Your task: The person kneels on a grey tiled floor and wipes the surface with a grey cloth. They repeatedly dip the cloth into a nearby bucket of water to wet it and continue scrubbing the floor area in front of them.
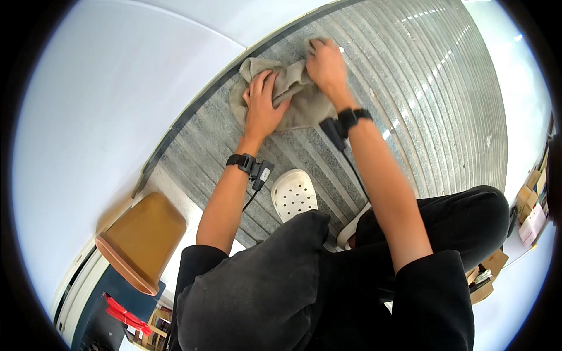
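A greyish-beige cloth (307, 111) lies bunched and creased on the ribbed grey floor, close to the wall. My left hand (263, 108) presses down on its left part, fingers spread, with the thumb apart from them. Farther right and a little higher, my right hand (326, 67) is closed on a corner of the cloth, its fingers curled in; part of that corner is hidden under the hand. Each wrist wears a black strap with a small dark cabled device.
The grey ribbed floor (410, 88) meets a white wall (129, 76) along a dark edge. An orange-brown bin (146, 237) stands at left. A white perforated clog (294, 196) is on my foot, below the cloth. Cardboard boxes (527, 202) sit at far right.
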A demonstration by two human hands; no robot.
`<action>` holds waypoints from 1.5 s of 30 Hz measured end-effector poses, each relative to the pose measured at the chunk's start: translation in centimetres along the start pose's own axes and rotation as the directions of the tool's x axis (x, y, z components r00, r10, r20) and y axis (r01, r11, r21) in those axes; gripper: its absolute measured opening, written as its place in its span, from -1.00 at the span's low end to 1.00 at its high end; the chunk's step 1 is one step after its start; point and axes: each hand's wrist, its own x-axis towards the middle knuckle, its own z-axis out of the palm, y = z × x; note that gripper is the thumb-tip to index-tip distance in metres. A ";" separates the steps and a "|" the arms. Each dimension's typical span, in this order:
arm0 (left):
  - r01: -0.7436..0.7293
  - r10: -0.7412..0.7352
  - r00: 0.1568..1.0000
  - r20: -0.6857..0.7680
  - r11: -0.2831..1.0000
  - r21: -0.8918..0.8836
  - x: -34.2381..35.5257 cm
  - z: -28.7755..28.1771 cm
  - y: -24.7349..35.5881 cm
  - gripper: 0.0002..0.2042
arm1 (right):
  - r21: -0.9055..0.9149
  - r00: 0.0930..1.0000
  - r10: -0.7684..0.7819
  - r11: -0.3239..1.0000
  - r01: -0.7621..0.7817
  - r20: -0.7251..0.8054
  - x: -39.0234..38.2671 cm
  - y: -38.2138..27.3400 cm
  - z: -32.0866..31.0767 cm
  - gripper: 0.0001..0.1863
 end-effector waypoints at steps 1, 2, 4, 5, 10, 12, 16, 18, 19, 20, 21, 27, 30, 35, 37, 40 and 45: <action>-0.011 0.011 1.000 -0.007 1.000 -0.002 0.1 0.2 -0.2 -0.41 | 0.009 0.997 -0.053 0.999 0.053 0.048 1.1 0.7 0.9 -0.60; -0.032 0.032 0.999 -0.017 0.999 -0.005 0.4 0.2 -0.4 -0.41 | -0.024 0.987 -0.126 0.991 0.129 0.097 2.2 1.3 1.7 -0.59; -0.046 0.046 0.999 -0.018 0.999 -0.001 0.4 0.4 -0.4 -0.42 | -0.068 0.941 -0.267 0.956 0.287 0.208 3.7 1.8 3.0 -0.58; -0.049 0.049 0.999 -0.020 0.999 0.002 0.3 0.5 -0.4 -0.42 | -0.138 0.926 -0.242 0.947 0.290 0.291 4.4 1.8 3.3 -0.54; -0.023 0.023 1.000 -0.007 1.000 0.018 0.0 0.1 -0.6 -0.42 | -0.204 0.922 -0.189 0.942 0.268 0.336 2.2 0.9 2.4 -0.51; -0.024 0.024 1.000 -0.008 0.999 0.040 0.1 0.2 -0.6 -0.44 | -0.219 0.923 -0.173 0.941 0.257 0.343 1.5 0.5 1.4 -0.51; -0.032 0.035 0.998 -0.052 0.998 0.060 0.3 1.0 -0.4 -0.54 | -0.215 0.937 -0.141 0.952 0.216 0.320 -0.4 0.6 0.0 -0.61; -0.030 0.034 0.996 -0.080 0.998 0.056 0.1 1.2 -0.6 -0.61 | -0.250 0.925 -0.073 0.952 0.176 0.373 -1.2 -0.1 -0.7 -0.66; -0.033 0.038 0.995 -0.089 0.998 0.053 0.1 1.3 -0.7 -0.64 | -0.260 0.921 -0.024 0.956 0.135 0.390 -1.9 -0.6 -1.5 -0.67; -0.033 0.038 0.994 -0.101 0.998 0.056 0.1 1.2 -0.7 -0.67 | -0.265 0.913 0.020 0.959 0.097 0.407 -2.6 -1.2 -2.2 -0.68; -0.024 0.030 0.994 -0.104 0.998 0.058 0.1 1.0 -0.7 -0.68 | -0.269 0.903 0.062 0.961 0.060 0.424 -2.8 -1.6 -2.5 -0.69; -0.030 0.043 0.987 -0.153 0.996 0.086 0.1 1.4 -0.6 -0.73 | -0.051 0.903 -0.349 0.927 0.373 0.252 -1.1 -0.8 0.0 -0.57; -0.048 0.063 0.984 -0.167 0.995 0.091 0.2 1.7 -0.6 -0.73 | -0.105 0.850 -0.442 0.867 0.487 0.286 0.3 0.1 2.0 -0.48; -0.021 0.033 0.990 -0.138 0.996 0.088 0.1 1.2 -0.5 -0.75 | -0.145 0.858 -0.400 0.875 0.462 0.322 -1.7 -0.6 1.4 -0.45; -0.036 0.050 0.987 -0.156 0.995 0.089 0.1 1.3 -0.5 -0.76 | -0.195 0.869 -0.303 0.896 0.400 0.390 -2.8 -1.2 0.7 -0.46; -0.070 0.084 0.985 -0.152 0.993 0.091 0.1 1.3 -0.2 -0.80 | -0.179 0.916 -0.239 0.935 0.307 0.322 -5.0 -1.3 0.7 -0.46; -0.162 0.171 0.984 -0.056 0.976 0.148 -0.3 0.9 -0.1 -0.87 | -0.042 0.994 0.010 0.999 -0.005 0.113 -9.0 -2.9 -2.0 -0.56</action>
